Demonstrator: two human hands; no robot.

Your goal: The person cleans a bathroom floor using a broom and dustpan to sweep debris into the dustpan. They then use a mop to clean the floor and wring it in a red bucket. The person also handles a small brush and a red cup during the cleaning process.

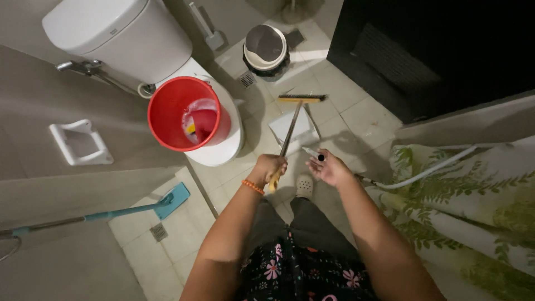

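Long-handled scrub brush with a yellow wooden head and dark bristles [294, 120]: head down on the pale tiled floor [356, 120], just ahead of the white rectangular dustpan-like tray [298, 134] that the handle crosses. Handle runs back toward the person, tilted.

Left hand [268, 168]: fingers wrapped tight around the near, yellowish end of the handle. Orange bead bracelet [252, 187] on that wrist.

Right hand [329, 167]: just beside the left, palm up, fingers loosely curled round a small dark-tipped object [320, 158], too small to identify. Whether it is gripped firmly, cannot tell.

Below the hands: one foot in a white perforated clog [304, 184], floral dark garment [301, 273].

Left of the brush: white toilet [122, 39] with lid shut, red plastic bucket [181, 114] standing on the lid, pink scoop inside it. Round bin with grey swing lid [266, 49] behind, beside a floor drain [246, 79]. Teal flat mop [139, 207] lies on the floor at far left. White hose [429, 170] and green leaf-print curtain [473, 206] at right.
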